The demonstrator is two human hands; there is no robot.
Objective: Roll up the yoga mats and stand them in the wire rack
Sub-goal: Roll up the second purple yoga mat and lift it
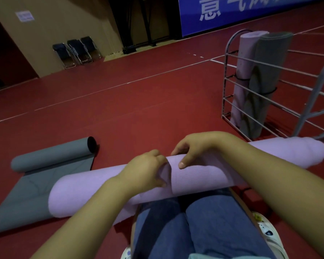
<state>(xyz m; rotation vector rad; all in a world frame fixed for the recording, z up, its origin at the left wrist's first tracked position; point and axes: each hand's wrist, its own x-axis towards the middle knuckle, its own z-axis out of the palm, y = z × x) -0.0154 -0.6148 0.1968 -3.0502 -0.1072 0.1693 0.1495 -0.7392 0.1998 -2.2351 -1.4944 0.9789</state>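
Step in hand, as judged: finishing the roll of the purple mat (86,186), which lies across the person's knees, fully rolled save for the loose outer edge near its middle. Left hand (144,170) rests on the roll with fingers curled, pinching that loose edge flap. Right hand (190,149) sits just beside it, fingers bent and spread, tips pressing the top of the roll, thumb down on the near face; it steadies the roll and does not close round it. Wire rack (230,86) stands to the right on the red floor (138,109), already holding an upright purple roll (242,71) and an upright grey roll (264,71), each banded. A grey mat (45,159) lies left, only part rolled. Next move likely calls for tucking the edge tight, securing it, then lifting the roll upright into the rack; the roll could loosen if the pinch slackens.
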